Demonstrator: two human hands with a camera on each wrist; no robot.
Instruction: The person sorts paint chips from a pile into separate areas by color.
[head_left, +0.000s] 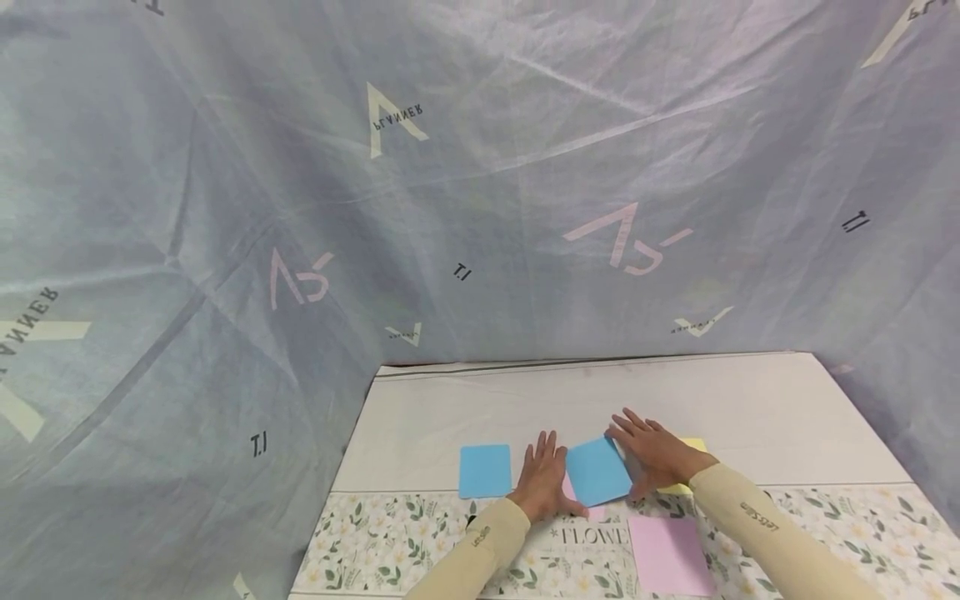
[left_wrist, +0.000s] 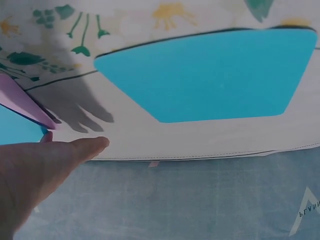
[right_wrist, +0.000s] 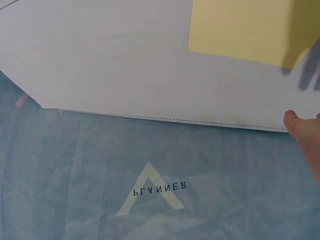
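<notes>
Between the two hands, a blue square card sits at a slant over a pink card, which shows only along its left and lower edges. My left hand is spread at the blue card's left side, its thumb by the lower left corner. On the other side, my right hand has its fingertips at the upper right corner and its thumb near the lower right one. In the left wrist view, straight fingers extend past the slanted card's edge. A second blue card lies left of the left hand.
A yellow card is partly covered by the right hand and wrist. Nearer the front lies another pink card. The table's cloth is plain white at the back and flower-printed in front. Grey-blue printed fabric hangs behind and at the sides.
</notes>
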